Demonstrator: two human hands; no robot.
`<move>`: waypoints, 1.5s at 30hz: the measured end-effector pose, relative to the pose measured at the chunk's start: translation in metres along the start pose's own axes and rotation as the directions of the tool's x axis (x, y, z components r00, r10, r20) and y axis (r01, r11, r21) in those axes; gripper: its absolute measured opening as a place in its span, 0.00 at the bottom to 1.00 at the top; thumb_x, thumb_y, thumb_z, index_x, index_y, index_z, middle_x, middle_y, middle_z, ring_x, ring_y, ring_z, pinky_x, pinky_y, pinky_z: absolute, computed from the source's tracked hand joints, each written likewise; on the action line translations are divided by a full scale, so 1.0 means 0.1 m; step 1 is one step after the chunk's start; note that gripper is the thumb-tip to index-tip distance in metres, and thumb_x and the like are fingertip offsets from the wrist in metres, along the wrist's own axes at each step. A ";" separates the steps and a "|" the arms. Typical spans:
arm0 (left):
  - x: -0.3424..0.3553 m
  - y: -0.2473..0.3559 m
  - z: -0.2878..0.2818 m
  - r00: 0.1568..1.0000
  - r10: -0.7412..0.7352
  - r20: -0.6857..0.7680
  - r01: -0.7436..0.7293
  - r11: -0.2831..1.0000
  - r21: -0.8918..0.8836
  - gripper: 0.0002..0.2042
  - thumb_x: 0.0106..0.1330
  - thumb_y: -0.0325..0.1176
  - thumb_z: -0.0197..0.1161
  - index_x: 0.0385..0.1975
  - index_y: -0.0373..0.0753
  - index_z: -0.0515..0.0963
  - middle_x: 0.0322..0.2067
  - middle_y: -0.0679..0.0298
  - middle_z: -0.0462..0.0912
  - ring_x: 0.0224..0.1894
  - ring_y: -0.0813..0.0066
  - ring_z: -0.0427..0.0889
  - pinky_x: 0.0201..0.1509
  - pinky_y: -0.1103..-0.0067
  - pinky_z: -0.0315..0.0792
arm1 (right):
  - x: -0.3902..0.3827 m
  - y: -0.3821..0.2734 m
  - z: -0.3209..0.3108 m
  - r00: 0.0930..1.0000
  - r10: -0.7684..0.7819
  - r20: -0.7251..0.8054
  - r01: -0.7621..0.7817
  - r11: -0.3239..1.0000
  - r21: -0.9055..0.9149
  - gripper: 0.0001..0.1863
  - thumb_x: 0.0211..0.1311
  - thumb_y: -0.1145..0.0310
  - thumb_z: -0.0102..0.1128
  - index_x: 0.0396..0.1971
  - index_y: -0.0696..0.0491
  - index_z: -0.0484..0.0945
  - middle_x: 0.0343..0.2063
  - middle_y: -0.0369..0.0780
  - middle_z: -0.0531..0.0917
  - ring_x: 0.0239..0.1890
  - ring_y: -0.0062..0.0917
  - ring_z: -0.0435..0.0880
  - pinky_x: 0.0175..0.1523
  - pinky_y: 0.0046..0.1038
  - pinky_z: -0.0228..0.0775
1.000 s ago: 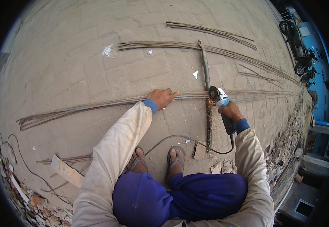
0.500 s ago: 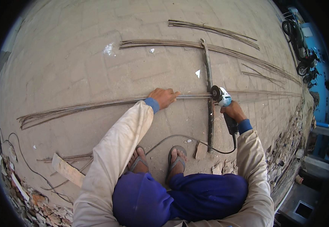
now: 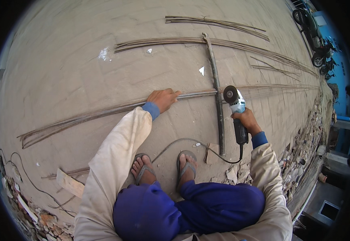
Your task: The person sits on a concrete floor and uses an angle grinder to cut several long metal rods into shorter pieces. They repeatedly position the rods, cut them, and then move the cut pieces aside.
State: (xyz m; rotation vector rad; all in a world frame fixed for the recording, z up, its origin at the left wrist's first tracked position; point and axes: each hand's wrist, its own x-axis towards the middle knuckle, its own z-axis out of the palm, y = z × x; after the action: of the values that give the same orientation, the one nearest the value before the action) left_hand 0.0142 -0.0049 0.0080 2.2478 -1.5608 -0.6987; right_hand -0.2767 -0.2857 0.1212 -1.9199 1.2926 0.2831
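My right hand [image 3: 246, 119] is wrapped round the dark body of an angle grinder [image 3: 238, 105]. Its disc [image 3: 230, 94] is held over the steel rods, just right of a long dark metal bar [image 3: 212, 60]; a gap to the rods seems to show, though the exact height is hard to judge. My left hand [image 3: 163, 99] is closed over a bundle of thin steel rods [image 3: 106, 108], left of that bar. The rods run across the ground and over the bar. From the grinder, a black cord [image 3: 183, 139] trails past my sandalled feet.
More rod bundles [image 3: 159, 40] lie farther off, with shorter rods [image 3: 219, 25] beyond. Broken rubble [image 3: 295, 168] lines the right side. A wooden board [image 3: 69, 182] and another cable [image 3: 30, 180] are at lower left. Motorbikes [image 3: 317, 44] stand at far right.
My right hand has drawn the grinder away from the rods beside the bar, and its disc is turned more towards me. My left hand stays on the rods; the whole view has shifted slightly.
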 end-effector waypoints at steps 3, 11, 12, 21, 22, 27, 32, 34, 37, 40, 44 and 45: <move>-0.11 0.10 0.04 0.992 -0.014 -0.122 0.024 0.996 0.084 0.21 0.76 0.41 0.64 0.68 0.53 0.78 0.57 0.60 0.84 0.57 0.57 0.83 0.62 0.64 0.79 | -0.09 0.10 0.00 0.999 0.027 -0.024 -0.023 0.989 0.143 0.21 0.52 0.65 0.75 0.43 0.61 0.82 0.31 0.39 0.86 0.28 0.25 0.84 0.35 0.31 0.77; -0.51 0.44 0.06 0.949 0.041 -0.312 -0.045 0.999 -0.003 0.21 0.72 0.37 0.68 0.64 0.45 0.82 0.62 0.61 0.82 0.65 0.54 0.77 0.71 0.61 0.72 | -0.29 0.31 0.11 0.994 0.106 -0.018 -0.071 0.776 0.626 0.17 0.55 0.67 0.74 0.41 0.59 0.82 0.29 0.39 0.85 0.24 0.25 0.84 0.30 0.31 0.78; -0.57 0.60 0.11 0.971 0.044 -0.233 -0.086 0.981 -0.172 0.20 0.73 0.36 0.68 0.63 0.43 0.82 0.61 0.59 0.83 0.64 0.53 0.79 0.70 0.62 0.73 | -0.31 0.31 0.18 0.990 0.137 -0.030 -0.079 0.723 0.687 0.16 0.56 0.66 0.74 0.41 0.59 0.82 0.29 0.39 0.85 0.24 0.26 0.85 0.30 0.31 0.78; -0.93 2.06 0.48 0.913 0.072 0.402 0.293 0.572 -0.766 0.25 0.78 0.45 0.62 0.63 0.28 0.77 0.56 0.49 0.86 0.59 0.60 0.85 0.62 0.67 0.78 | -0.62 0.20 0.78 0.995 0.079 -0.055 0.021 0.386 0.922 0.16 0.62 0.64 0.73 0.42 0.58 0.79 0.29 0.42 0.85 0.28 0.31 0.88 0.34 0.34 0.84; -0.98 2.11 0.45 0.903 0.081 0.423 0.311 0.557 -0.770 0.25 0.78 0.45 0.62 0.62 0.28 0.78 0.54 0.49 0.87 0.58 0.60 0.86 0.61 0.67 0.78 | -0.67 0.20 0.80 0.991 0.114 -0.066 0.017 0.385 0.923 0.16 0.62 0.64 0.73 0.42 0.58 0.79 0.29 0.42 0.85 0.28 0.31 0.88 0.34 0.34 0.84; -1.24 2.23 0.43 0.929 -0.021 0.370 0.249 0.775 -0.581 0.26 0.75 0.46 0.64 0.59 0.28 0.79 0.46 0.49 0.89 0.51 0.59 0.88 0.55 0.66 0.77 | -0.77 0.28 0.91 0.981 0.164 -0.101 0.069 0.194 0.979 0.16 0.59 0.65 0.74 0.40 0.60 0.81 0.29 0.43 0.85 0.26 0.31 0.86 0.33 0.35 0.81; -1.31 2.21 0.51 0.990 0.018 0.142 0.073 0.791 -0.608 0.28 0.73 0.47 0.66 0.61 0.27 0.78 0.49 0.50 0.88 0.51 0.58 0.87 0.53 0.65 0.77 | -0.76 0.44 0.99 0.969 0.218 -0.120 0.087 0.158 0.984 0.14 0.62 0.65 0.73 0.40 0.57 0.81 0.30 0.41 0.85 0.29 0.31 0.88 0.34 0.35 0.84; -1.28 2.17 0.48 0.962 0.054 0.269 0.154 0.707 -0.690 0.28 0.73 0.45 0.66 0.64 0.28 0.76 0.51 0.53 0.87 0.52 0.61 0.86 0.54 0.68 0.77 | -0.78 0.50 1.02 0.978 0.163 -0.127 0.108 0.119 0.987 0.14 0.62 0.64 0.74 0.39 0.57 0.81 0.31 0.41 0.85 0.30 0.31 0.89 0.35 0.35 0.84; -1.20 2.14 0.43 0.832 0.139 0.538 0.409 0.503 -0.762 0.30 0.75 0.41 0.66 0.70 0.29 0.72 0.56 0.57 0.84 0.54 0.65 0.84 0.58 0.71 0.77 | -0.80 0.57 1.02 0.978 0.168 -0.122 0.109 0.081 0.991 0.16 0.62 0.64 0.74 0.42 0.57 0.80 0.32 0.42 0.85 0.31 0.32 0.89 0.36 0.35 0.85; -1.17 2.13 0.43 0.847 0.191 0.496 0.350 0.501 -0.791 0.29 0.75 0.39 0.66 0.73 0.33 0.71 0.58 0.59 0.83 0.55 0.68 0.82 0.60 0.73 0.76 | -0.79 0.67 1.03 0.955 0.275 -0.111 0.133 -0.062 0.989 0.17 0.60 0.64 0.75 0.42 0.57 0.79 0.29 0.41 0.83 0.27 0.31 0.85 0.35 0.36 0.82; -1.17 1.75 0.41 0.941 0.156 0.300 0.105 0.708 -0.699 0.28 0.75 0.39 0.66 0.71 0.35 0.72 0.60 0.56 0.83 0.57 0.65 0.83 0.62 0.70 0.77 | -0.74 1.16 0.97 0.935 0.347 -0.077 0.147 -0.179 0.973 0.15 0.62 0.64 0.73 0.42 0.55 0.78 0.30 0.42 0.84 0.29 0.34 0.86 0.37 0.38 0.84; -1.19 1.52 0.35 0.957 0.144 0.252 0.048 0.778 -0.626 0.27 0.75 0.39 0.67 0.71 0.35 0.72 0.60 0.55 0.83 0.57 0.64 0.84 0.62 0.69 0.77 | -0.72 1.35 0.94 0.912 0.403 -0.076 0.158 -0.176 0.972 0.14 0.63 0.64 0.72 0.42 0.54 0.78 0.30 0.42 0.84 0.30 0.34 0.86 0.37 0.39 0.84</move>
State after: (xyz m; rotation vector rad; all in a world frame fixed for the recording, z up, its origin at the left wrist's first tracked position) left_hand -0.1582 0.0533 0.0821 1.6450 -1.2272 -1.3516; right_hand -0.4040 -0.1927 0.0349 -0.3003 1.2103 -0.9295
